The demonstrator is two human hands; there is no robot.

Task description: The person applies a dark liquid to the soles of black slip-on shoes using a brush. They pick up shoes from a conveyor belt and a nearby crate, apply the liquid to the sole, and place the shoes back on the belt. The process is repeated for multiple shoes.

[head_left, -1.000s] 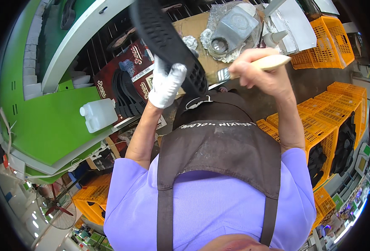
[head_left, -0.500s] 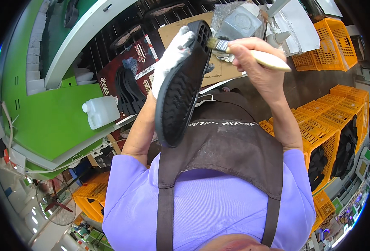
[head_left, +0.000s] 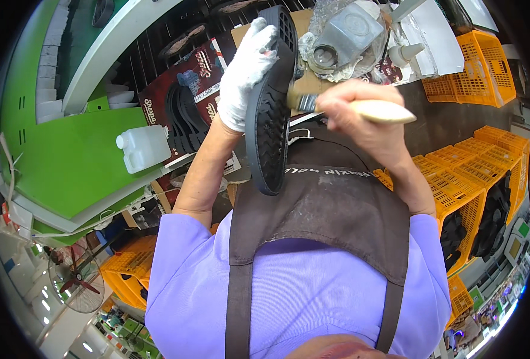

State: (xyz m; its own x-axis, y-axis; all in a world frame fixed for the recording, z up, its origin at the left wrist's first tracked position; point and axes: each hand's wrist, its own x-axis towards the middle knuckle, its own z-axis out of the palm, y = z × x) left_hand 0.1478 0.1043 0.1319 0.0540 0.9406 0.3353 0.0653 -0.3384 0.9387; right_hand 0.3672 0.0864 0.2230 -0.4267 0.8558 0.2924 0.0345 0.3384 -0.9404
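Observation:
My left hand (head_left: 250, 75), in a white glove, grips a black shoe sole (head_left: 268, 140) by its side near the heel end. The sole is held up in front of my apron, its long axis nearly in line with my view, heel end away from me. A lattice of hollows shows at the heel and a wavy pattern along the rest. My bare right hand (head_left: 366, 116) is closed around the pale wooden handle of a paintbrush (head_left: 304, 102). The bristles are at the sole's right edge, around its middle; whether they press on it is hard to tell.
Beyond the hands, a cut-open clear plastic jug (head_left: 354, 30) lies on crumpled wrap beside a white bottle (head_left: 406, 54). Black curved strips (head_left: 184, 119) rest on a dark red box at left, near a white jug (head_left: 144, 148). Orange crates (head_left: 474, 72) stand at right.
The sole has moved slightly away from me and turned straighter. My right hand has brought the brush toward me, from the heel end to the sole's middle edge.

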